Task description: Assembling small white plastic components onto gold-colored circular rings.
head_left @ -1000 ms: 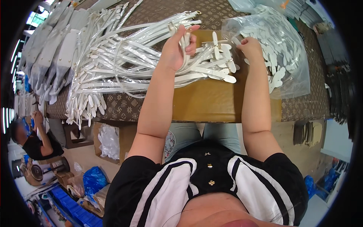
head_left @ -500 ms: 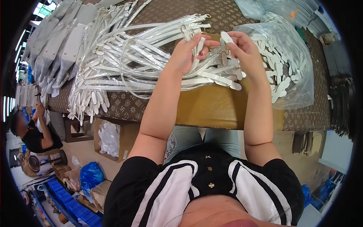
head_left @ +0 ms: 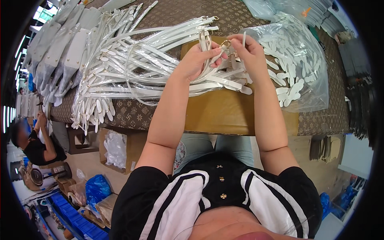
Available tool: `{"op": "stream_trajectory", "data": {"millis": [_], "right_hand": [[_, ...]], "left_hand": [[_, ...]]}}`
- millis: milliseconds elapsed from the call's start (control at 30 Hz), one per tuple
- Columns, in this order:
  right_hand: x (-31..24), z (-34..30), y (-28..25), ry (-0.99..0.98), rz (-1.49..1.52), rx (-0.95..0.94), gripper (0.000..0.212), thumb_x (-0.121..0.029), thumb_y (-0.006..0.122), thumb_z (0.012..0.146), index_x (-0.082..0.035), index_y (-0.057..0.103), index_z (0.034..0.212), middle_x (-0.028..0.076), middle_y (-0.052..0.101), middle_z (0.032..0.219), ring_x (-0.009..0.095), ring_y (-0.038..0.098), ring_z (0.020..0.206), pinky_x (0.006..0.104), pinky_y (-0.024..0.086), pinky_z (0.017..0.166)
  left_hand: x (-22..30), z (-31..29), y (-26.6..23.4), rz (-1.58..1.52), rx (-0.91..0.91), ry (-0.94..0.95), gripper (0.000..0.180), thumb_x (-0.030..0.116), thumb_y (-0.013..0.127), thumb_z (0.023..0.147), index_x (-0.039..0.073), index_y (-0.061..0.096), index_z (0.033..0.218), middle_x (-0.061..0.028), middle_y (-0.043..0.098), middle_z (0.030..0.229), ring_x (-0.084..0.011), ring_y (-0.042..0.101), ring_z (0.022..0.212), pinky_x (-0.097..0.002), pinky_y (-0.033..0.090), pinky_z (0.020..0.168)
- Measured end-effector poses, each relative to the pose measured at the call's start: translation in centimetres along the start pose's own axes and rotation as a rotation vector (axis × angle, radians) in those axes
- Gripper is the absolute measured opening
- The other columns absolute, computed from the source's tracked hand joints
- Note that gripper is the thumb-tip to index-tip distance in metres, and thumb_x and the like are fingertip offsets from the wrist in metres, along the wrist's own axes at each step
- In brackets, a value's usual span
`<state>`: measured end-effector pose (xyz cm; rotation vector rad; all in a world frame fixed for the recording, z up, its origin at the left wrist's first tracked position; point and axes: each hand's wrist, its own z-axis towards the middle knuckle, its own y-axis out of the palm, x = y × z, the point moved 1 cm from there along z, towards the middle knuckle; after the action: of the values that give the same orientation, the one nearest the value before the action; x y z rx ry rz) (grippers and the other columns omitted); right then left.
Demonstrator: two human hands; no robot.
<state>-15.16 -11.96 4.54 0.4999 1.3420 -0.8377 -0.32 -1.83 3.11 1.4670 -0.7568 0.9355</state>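
Note:
My left hand is closed around several white straps wrapped in clear plastic. The end of one strap, with a gold-coloured buckle, sticks out between its thumb and fingers toward the right. Close beside that buckle, my right hand pinches a small white tab, seen nearly edge-on. Whether the right fingertips touch the buckle, I cannot tell. Below the hands, more strap ends with white rounded tips lie on a brown board.
A large pile of wrapped white straps spreads left over the patterned table. To the right lies an open clear bag of white tabs. White bag-like pieces are stacked far left. Another person works at the left.
The tab in my right hand has turned from showing its flat face to edge-on. A buckled strap end now points out of my left hand toward the right one.

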Motion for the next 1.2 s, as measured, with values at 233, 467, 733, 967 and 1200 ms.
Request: {"op": "stream_trajectory", "data": {"millis": [233,467,733,967,1200], "right_hand": [[-0.9,-0.1,0.4,-0.332,0.089,0.212,0.033,-0.029,0.04,0.097,-0.004,0.06,0.106,-0.001,0.057,0.08,0.007,0.051,0.071,0.0195,0.04,0.063],[-1.2,-0.8,1.6,-0.272,0.311,0.032,0.023,-0.011,0.055,0.09,-0.002,0.061,0.11,-0.001,0.056,0.087,0.01,0.052,0.078,0.0186,0.041,0.068],[-0.6,-0.7,2.1,-0.435,-0.283,-0.032,0.023,-0.001,0.066,0.078,-0.003,0.065,0.1,0.001,0.06,0.09,0.011,0.058,0.081,0.0206,0.046,0.073],[-1.1,-1.0,2.9,-0.103,-0.135,0.125,0.02,-0.001,0.068,0.075,-0.003,0.065,0.095,0.003,0.063,0.094,0.01,0.059,0.086,0.0211,0.047,0.073],[-0.8,-0.9,2.8,-0.427,-0.167,0.159,0.019,0.001,0.068,0.075,-0.003,0.066,0.094,0.004,0.063,0.096,0.011,0.059,0.089,0.0224,0.049,0.071]], "left_hand": [[0.1,0.3,-0.8,-0.169,0.044,0.006,0.029,0.026,0.055,0.09,0.0,0.055,0.104,-0.0078,0.057,0.082,-0.0098,0.046,0.06,-0.0219,0.035,0.049],[0.2,0.2,-0.7,-0.174,0.111,0.024,0.03,0.028,0.054,0.09,0.001,0.055,0.103,-0.0058,0.055,0.08,-0.0103,0.045,0.058,-0.0219,0.034,0.048],[-0.1,0.4,-1.2,-0.283,0.144,0.04,0.027,0.025,0.061,0.086,0.002,0.055,0.099,-0.0052,0.055,0.08,-0.0123,0.049,0.06,-0.024,0.037,0.047],[0.2,0.1,-0.8,-0.268,0.122,0.079,0.027,0.019,0.068,0.081,0.002,0.055,0.098,-0.0056,0.056,0.08,-0.014,0.052,0.06,-0.0242,0.039,0.047],[0.5,0.0,-0.2,-0.206,0.183,0.091,0.026,0.015,0.068,0.081,0.001,0.056,0.1,-0.0069,0.059,0.082,-0.0138,0.054,0.06,-0.0232,0.042,0.049]]}}
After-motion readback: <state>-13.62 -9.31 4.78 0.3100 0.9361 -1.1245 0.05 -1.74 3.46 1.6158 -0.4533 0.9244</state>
